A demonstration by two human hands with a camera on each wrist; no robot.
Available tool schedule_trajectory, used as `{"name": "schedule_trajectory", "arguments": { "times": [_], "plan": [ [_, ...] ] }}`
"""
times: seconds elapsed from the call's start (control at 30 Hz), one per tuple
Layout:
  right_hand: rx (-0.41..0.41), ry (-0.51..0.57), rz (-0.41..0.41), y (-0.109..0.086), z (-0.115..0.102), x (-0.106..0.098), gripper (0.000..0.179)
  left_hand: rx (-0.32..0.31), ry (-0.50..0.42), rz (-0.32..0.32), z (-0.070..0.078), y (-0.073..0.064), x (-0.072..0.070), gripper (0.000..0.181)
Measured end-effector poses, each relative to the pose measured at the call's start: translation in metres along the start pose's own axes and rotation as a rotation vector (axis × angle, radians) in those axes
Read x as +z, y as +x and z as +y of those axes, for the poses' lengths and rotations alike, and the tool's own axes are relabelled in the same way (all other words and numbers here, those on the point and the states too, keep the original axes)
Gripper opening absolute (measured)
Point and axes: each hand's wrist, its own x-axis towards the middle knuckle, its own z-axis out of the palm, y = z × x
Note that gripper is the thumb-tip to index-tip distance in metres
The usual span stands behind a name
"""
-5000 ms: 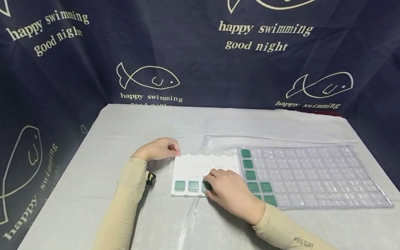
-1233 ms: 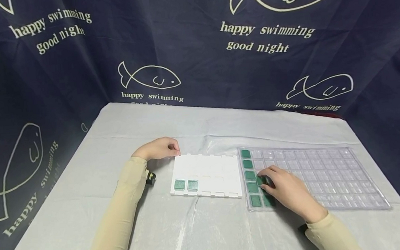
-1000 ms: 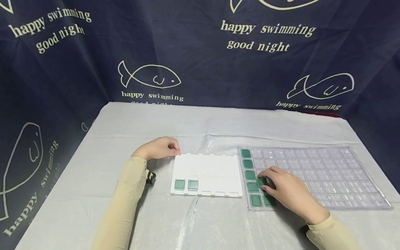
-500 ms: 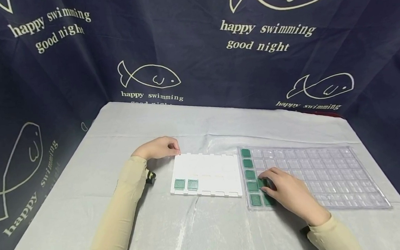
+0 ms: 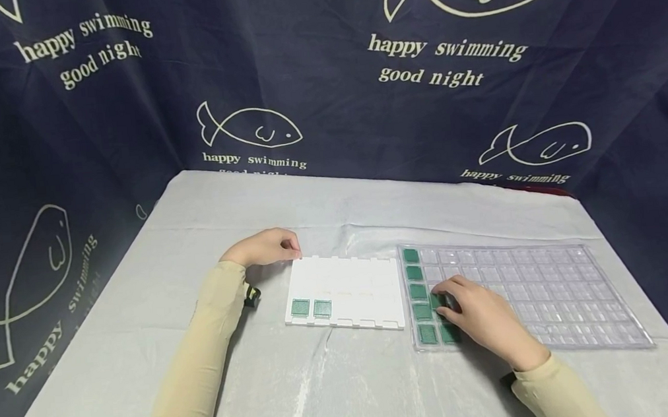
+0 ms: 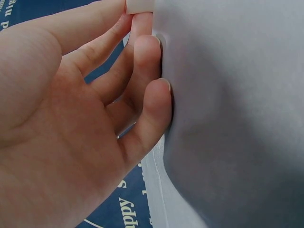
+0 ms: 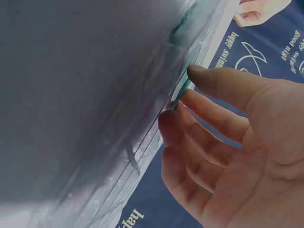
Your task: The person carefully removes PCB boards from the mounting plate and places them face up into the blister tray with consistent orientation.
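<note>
At the far left corner of a white slotted board (image 5: 346,275), my left hand (image 5: 262,246) pinches the edge between thumb and forefinger; the left wrist view shows its white corner (image 6: 139,5) at the fingertips. Two small green circuit boards (image 5: 300,307) lie along the near edge of the white board. Over the clear compartment tray (image 5: 555,282), my right hand (image 5: 487,317) pinches a green circuit board (image 5: 435,301) in the second column. Fingers partly cover this piece, so its exact compartment is hard to tell. Its edge is a thin teal strip (image 7: 180,90) in the right wrist view.
More green circuit boards (image 5: 414,272) fill the tray's left column, and another (image 5: 449,333) sits at the near end of the second. A grey-white cloth (image 5: 266,386) covers the table. Dark blue fabric (image 5: 320,51) with fish prints hangs behind and at the sides.
Five seconds ago my right hand was at a third green circuit board on the white board; that spot is now bare and the hand is right, at the tray. Over the last second almost nothing moved.
</note>
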Motion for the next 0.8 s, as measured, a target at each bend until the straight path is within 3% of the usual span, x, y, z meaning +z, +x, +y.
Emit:
{"name": "schedule_trajectory", "arguments": {
  "times": [0.8],
  "plan": [
    [0.003,-0.035,-0.023,0.014,0.010,-0.003,0.031,-0.012,-0.022,-0.008,-0.002,0.002,0.002,0.009]
  ]
}}
